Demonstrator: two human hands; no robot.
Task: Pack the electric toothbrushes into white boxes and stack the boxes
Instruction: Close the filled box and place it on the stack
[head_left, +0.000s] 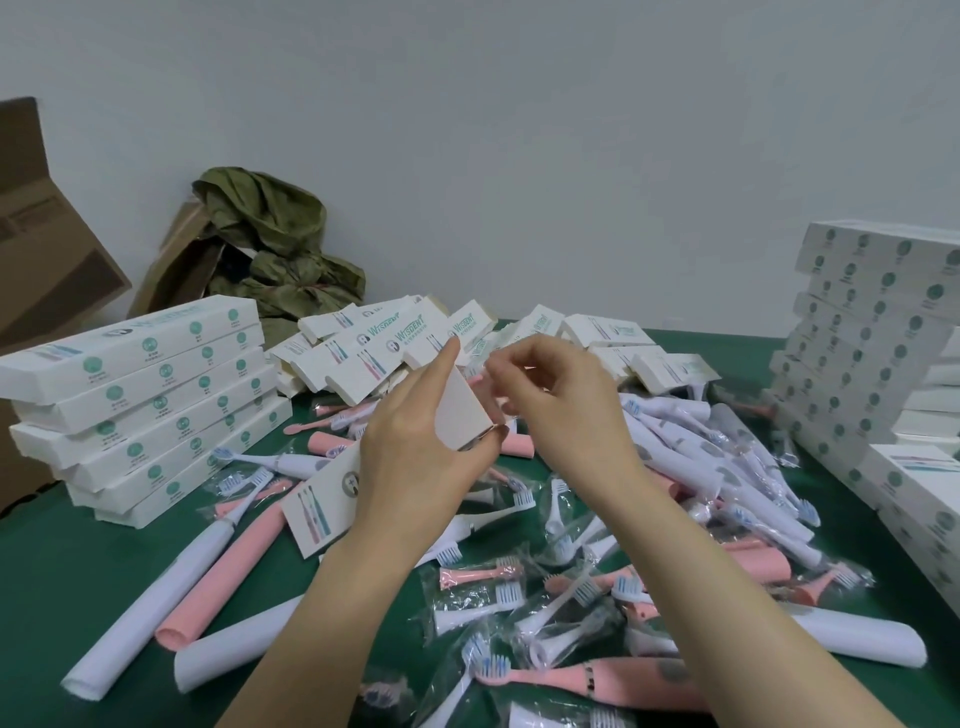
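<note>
Hands meet over the middle of the green bench (47, 613). The left hand (415, 457) grips a long white box (322, 499) around its middle, fingers and thumb curled round it, and holds it tilted with the open end raised. The lower part of its face shows a round logo and a printed pair of toothbrushes, one pink and one teal. The right hand (561, 415) is at that open end with its fingertips drawn together beside the flap, but blur hides whether they pinch anything. Behind the hands lies a heap of boxes (363, 343), several reading "WISDENT" in teal capitals beside the same round logo; the smaller print underneath is too small to read. At the left stands a stack of closed boxes (145, 405) whose sides carry rows of round teal icons with tiny unreadable captions, and a taller stack (857, 332) with the same icons rises at the right. White toothbrush handles (171, 579) and pink toothbrush handles (223, 569) lie loose across the bench among brush heads (467, 616) sealed in clear bags. Against the wall at the far left sit brown cartons (47, 249) and an olive-green bag (270, 244).
</note>
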